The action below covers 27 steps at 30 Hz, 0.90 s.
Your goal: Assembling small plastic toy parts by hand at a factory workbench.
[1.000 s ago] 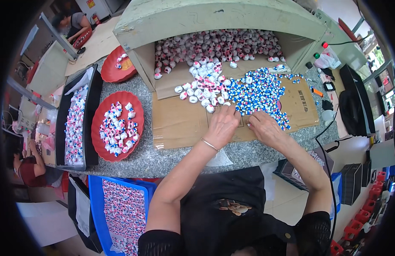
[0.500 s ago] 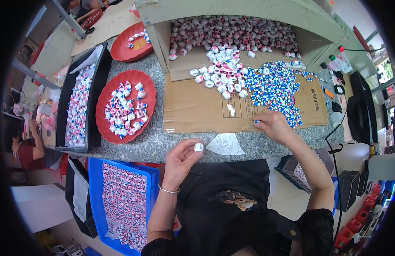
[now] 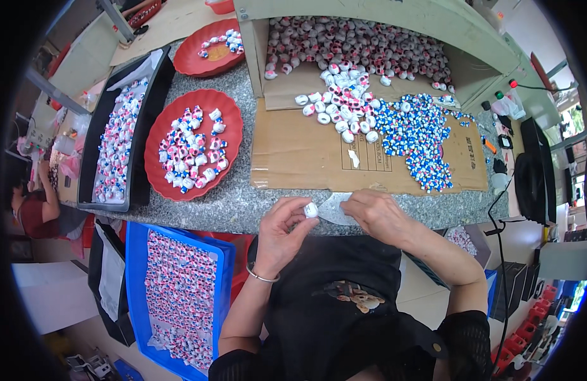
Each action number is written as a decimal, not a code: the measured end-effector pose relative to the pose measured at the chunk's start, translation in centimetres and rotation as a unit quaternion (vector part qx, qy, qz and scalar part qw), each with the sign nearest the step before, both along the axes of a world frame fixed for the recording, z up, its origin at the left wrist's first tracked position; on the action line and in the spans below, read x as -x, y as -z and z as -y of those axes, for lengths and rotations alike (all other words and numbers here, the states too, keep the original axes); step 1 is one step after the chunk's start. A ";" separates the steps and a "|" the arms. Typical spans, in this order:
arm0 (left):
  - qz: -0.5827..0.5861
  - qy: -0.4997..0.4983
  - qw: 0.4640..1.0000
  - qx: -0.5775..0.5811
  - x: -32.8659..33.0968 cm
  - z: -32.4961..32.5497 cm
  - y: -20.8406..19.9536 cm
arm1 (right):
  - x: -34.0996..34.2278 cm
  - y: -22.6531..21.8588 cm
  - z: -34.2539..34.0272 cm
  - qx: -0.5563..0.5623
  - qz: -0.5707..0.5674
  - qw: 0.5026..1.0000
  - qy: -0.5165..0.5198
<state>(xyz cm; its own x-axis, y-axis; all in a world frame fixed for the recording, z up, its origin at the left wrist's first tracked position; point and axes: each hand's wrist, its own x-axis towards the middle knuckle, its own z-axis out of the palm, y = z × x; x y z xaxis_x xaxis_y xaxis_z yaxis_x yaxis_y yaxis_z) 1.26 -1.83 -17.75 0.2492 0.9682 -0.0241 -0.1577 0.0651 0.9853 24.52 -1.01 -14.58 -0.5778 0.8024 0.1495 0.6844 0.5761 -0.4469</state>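
My left hand (image 3: 282, 233) pinches a small white rounded piece (image 3: 311, 210) between thumb and fingers, over the front of the grey speckled counter (image 3: 255, 213). To its right, my right hand (image 3: 377, 216) has its fingers closed, above a pale fan-shaped plate (image 3: 335, 211); whatever is at its fingertips is hidden. Beyond the hands lies a flattened cardboard sheet (image 3: 293, 159). On it sit a heap of tiny blue-and-white pieces (image 3: 414, 130) and, left of that, a cluster of white and pink rounded pieces (image 3: 344, 105).
Red scalloped trays (image 3: 155, 136) with small figures stand at left, beside a long black tray (image 3: 159, 89). An open-fronted box (image 3: 258, 57) full of pink-and-white pieces is at the back. Below left is a blue crate (image 3: 225, 279). A black cable (image 3: 496, 232) hangs at right.
My right hand has moved left and nearer from the blue-and-white heap to the plate. The left hand still holds the white piece, now slightly nearer the right hand. The view has shifted a little.
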 end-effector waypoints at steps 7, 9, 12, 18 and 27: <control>-0.124 -0.039 0.987 -0.093 -0.1 0.1 0.4 | 0.4 -0.4 -0.5 0.014 0.035 0.999 -0.031; -0.153 -0.052 0.978 -0.135 -0.6 0.2 0.9 | 0.3 -0.4 -0.3 0.015 -0.005 1.000 -0.001; -0.178 -0.068 0.959 -0.209 -1.5 0.0 1.1 | 0.3 -0.2 0.7 0.110 -0.159 0.976 0.104; -0.187 -0.052 0.937 -0.291 -3.5 0.5 1.9 | 0.0 -0.7 1.8 0.405 -0.418 0.778 0.238; 0.000 0.225 0.974 -0.024 -2.5 -0.3 -1.3 | -0.4 -3.4 2.9 0.160 -0.272 0.946 0.081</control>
<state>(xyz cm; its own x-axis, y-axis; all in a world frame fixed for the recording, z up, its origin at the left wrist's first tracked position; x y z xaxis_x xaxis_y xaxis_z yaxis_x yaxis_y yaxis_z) 3.73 -1.50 -16.44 0.6480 0.7614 0.0193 -0.1246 0.0810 0.9889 24.97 -3.93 -11.18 -0.3503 0.9284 0.1240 0.3719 0.2594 -0.8913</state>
